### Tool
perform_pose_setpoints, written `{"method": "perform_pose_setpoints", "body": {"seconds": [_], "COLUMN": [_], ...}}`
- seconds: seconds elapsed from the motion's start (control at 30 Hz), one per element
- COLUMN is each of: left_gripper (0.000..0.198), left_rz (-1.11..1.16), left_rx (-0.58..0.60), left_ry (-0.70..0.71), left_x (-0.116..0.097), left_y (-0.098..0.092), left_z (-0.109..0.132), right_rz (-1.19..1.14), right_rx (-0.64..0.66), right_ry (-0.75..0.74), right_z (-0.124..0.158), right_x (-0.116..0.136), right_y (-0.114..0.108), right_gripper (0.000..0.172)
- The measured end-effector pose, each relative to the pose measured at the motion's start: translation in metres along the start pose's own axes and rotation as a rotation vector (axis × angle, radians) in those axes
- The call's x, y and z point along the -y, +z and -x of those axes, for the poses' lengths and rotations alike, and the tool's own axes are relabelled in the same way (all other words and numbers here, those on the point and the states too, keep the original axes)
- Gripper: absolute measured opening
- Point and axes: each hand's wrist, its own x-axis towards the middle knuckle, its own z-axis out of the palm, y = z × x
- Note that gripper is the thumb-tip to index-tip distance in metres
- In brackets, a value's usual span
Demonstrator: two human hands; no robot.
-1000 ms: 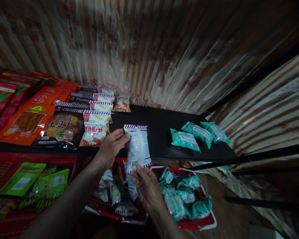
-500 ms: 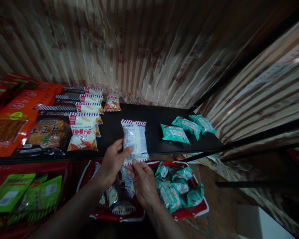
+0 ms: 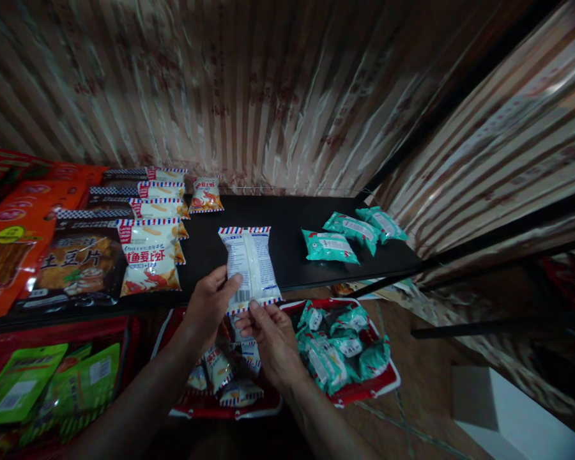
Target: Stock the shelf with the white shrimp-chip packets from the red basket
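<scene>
left: row of white snack bags (image 3: 149,259) on the black shelf (image 3: 287,223). next, your left hand (image 3: 205,313), pinching the held bag (image 3: 252,262) at its lower left side, thumb on the printed back. the bag extends up and to the right of that hand, printed back facing you; contact with the shelf cannot be told. your right hand (image 3: 274,342), just below, pinches the striped bottom seam. farther right: three teal packets (image 3: 333,247) on the shelf, apart from both hands.
</scene>
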Motion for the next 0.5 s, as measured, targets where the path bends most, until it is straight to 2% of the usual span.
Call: {"method": "perform_pose_setpoints", "body": {"seconds": [0.27, 0.5], "left_gripper": [0.044, 0.034], "left_rz": [-0.012, -0.030], "left_rx": [-0.015, -0.107], "left_ry": [-0.032, -0.086], "left_x": [-0.002, -0.016], "left_y": [0.004, 0.014], "left_z": [0.004, 0.009], "right_rz": [0.098, 0.285], "right_rx": [0.047, 0.083], "right_ry": [-0.059, -0.139], "right_z": [0.001, 0.004], "right_x": [0.001, 0.001], "right_y": [-0.004, -0.006], "right_gripper": [0.032, 0.037]}}
